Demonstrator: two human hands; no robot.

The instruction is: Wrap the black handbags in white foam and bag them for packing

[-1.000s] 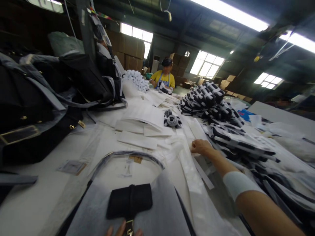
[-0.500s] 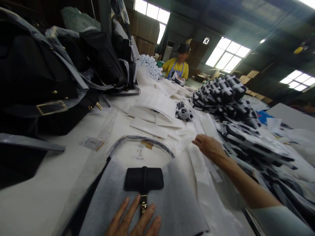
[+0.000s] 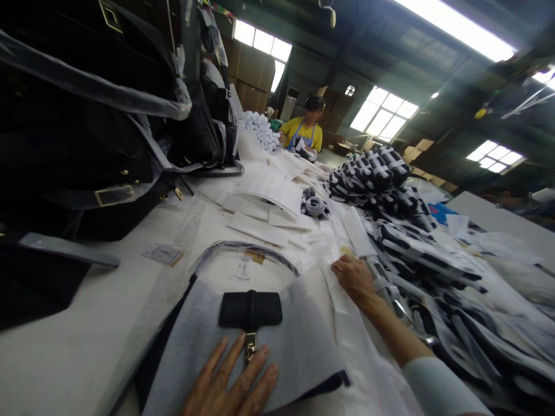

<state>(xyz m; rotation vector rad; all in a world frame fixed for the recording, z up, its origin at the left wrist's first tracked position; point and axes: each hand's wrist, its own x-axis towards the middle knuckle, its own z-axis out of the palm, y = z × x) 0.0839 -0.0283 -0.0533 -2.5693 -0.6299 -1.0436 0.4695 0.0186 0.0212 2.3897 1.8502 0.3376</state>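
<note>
A handbag wrapped in grey cloth lies flat before me, with a black leather tab, a gold clasp and a curved handle on top. My left hand lies flat on the cloth just below the clasp, fingers spread. My right hand reaches out to the right of the bag and rests on white paper strips; its fingers are curled down onto them, and I cannot see whether they grip one.
Black bags pile up on the left. White sheets and a paper tag lie on the white table. Black-and-white striped packs heap on the right. A person in yellow works at the far end.
My right hand has drawn back toward me and dropped onto the white strips. My left hand came into view flat on the cloth. The view shifted left and down.
</note>
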